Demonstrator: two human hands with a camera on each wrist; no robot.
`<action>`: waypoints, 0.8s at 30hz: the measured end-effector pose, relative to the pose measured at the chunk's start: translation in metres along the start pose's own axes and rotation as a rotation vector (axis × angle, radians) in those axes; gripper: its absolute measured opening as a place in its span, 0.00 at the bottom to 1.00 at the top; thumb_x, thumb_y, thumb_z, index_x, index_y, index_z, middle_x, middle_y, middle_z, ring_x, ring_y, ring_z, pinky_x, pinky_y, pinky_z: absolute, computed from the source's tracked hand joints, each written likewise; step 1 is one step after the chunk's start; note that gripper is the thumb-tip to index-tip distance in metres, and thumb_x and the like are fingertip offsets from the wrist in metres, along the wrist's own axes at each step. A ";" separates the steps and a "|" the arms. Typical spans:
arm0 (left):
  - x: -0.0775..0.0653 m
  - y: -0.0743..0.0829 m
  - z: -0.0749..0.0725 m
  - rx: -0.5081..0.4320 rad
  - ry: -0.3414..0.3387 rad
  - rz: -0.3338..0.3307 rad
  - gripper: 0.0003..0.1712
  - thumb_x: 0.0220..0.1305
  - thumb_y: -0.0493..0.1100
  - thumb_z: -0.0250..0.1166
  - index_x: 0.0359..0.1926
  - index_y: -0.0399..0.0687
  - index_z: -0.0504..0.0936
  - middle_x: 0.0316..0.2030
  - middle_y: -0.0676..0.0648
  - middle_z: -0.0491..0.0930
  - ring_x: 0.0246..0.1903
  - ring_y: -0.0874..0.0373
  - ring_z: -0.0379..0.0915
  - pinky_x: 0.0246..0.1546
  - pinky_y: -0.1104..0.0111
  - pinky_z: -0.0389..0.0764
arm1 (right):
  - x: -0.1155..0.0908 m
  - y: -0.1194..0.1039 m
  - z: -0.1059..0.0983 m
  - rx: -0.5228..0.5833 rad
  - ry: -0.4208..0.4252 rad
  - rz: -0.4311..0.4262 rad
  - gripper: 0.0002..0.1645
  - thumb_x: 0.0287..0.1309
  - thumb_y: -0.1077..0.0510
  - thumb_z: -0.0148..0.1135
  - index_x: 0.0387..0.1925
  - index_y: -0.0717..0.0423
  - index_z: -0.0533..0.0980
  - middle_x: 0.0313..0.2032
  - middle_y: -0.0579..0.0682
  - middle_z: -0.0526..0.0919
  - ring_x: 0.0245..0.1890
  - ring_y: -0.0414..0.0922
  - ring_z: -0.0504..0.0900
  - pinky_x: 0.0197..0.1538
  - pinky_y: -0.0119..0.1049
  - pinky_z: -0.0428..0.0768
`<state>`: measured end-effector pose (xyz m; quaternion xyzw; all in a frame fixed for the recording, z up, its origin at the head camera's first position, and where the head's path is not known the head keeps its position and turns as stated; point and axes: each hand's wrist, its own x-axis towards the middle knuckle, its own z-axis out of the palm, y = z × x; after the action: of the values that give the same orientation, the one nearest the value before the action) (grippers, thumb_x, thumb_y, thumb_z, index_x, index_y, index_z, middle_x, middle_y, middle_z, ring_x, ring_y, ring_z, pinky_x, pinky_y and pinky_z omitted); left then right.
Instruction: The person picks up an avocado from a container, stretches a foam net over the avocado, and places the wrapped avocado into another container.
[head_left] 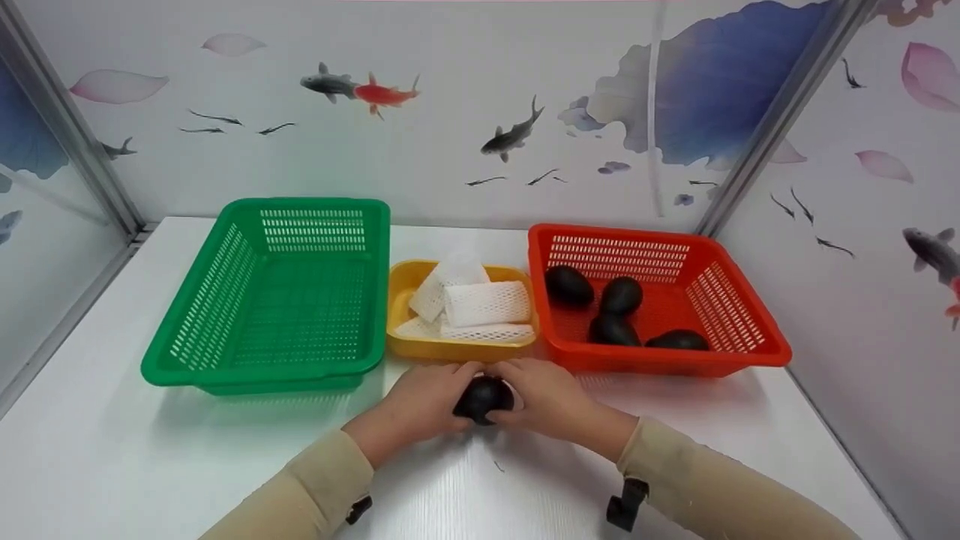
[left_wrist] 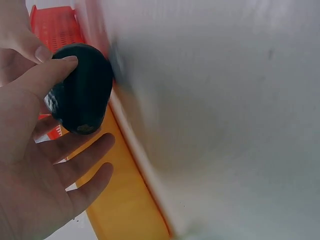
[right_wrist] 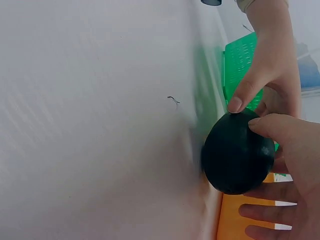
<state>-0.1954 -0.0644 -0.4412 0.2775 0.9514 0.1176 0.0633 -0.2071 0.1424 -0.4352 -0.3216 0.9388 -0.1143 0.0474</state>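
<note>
A dark, smooth avocado (head_left: 484, 401) is held between both hands just in front of the yellow basket (head_left: 461, 350). From one side my left hand (head_left: 424, 399) grips it, thumb laid over the near face. My right hand (head_left: 551, 397) grips the other side, its thumb also on the fruit. In the left wrist view the avocado (left_wrist: 82, 92) shows a small stem scar at its lower end, and several left fingers spread below it. The right wrist view has both thumbs close together on the avocado (right_wrist: 239, 155). White foam net sleeves (head_left: 487, 304) lie piled inside the yellow basket.
To the left stands a green basket (head_left: 375, 315) with nothing visible in it. At the right, a red basket (head_left: 660, 361) contains several dark avocados (head_left: 570, 286). A printed wall rises behind the white table (head_left: 465, 495), where a tiny dark strand lies near the hands.
</note>
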 end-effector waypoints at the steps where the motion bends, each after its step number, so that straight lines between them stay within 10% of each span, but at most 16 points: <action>1: 0.000 0.000 0.001 0.003 0.008 0.002 0.42 0.55 0.56 0.73 0.66 0.50 0.66 0.56 0.46 0.77 0.53 0.50 0.74 0.56 0.54 0.72 | 0.000 0.000 0.000 -0.001 0.003 -0.001 0.34 0.53 0.42 0.71 0.59 0.47 0.73 0.53 0.45 0.80 0.53 0.46 0.77 0.57 0.47 0.74; 24: 0.010 -0.004 0.001 0.031 0.036 -0.060 0.42 0.56 0.55 0.73 0.67 0.48 0.66 0.57 0.45 0.74 0.55 0.49 0.70 0.58 0.54 0.71 | 0.010 -0.003 -0.001 -0.069 0.085 0.041 0.32 0.53 0.41 0.70 0.58 0.45 0.73 0.53 0.45 0.80 0.50 0.46 0.77 0.56 0.47 0.75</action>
<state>-0.2058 -0.0622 -0.4442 0.2479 0.9619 0.1058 0.0453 -0.2131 0.1344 -0.4340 -0.2985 0.9497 -0.0944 -0.0014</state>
